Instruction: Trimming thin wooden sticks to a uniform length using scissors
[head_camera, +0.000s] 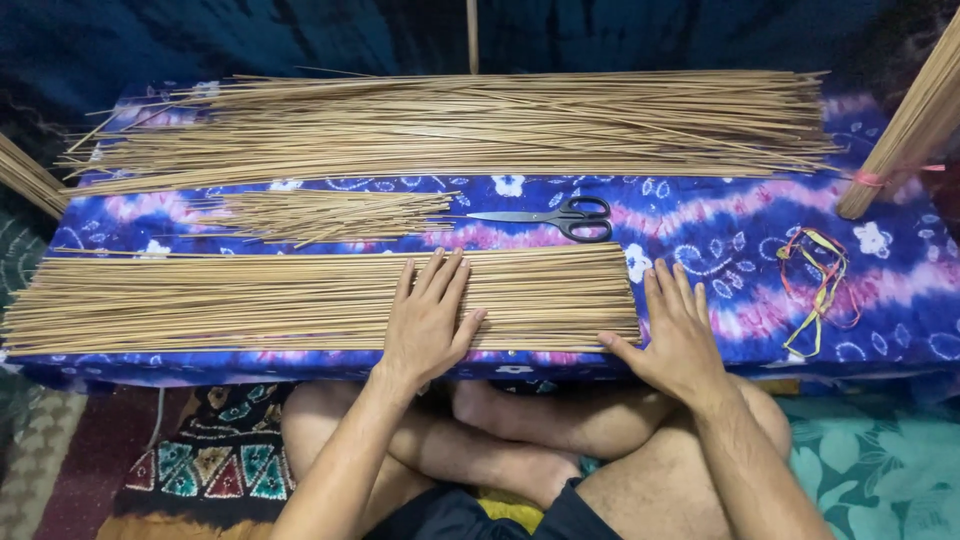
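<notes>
Left hand (428, 318) flat, fingers spread, palm down on the near sticks (300, 298). Right hand (676, 335) open too, fingers together, resting on the cloth (900, 290) just at the right end of that layer, thumb touching the stick tips. Nothing gripped by either. Near sticks laid side by side along the front edge of the low table, ends squared at the right. Beyond them, a small loose bunch (320, 213), with black scissors (560, 217) to its right. Farther back, a big untidy heap (460, 125). Coloured strings (820, 280) on the cloth right of the hands. A tied bundle (905, 130) leaning in at the far right.
</notes>
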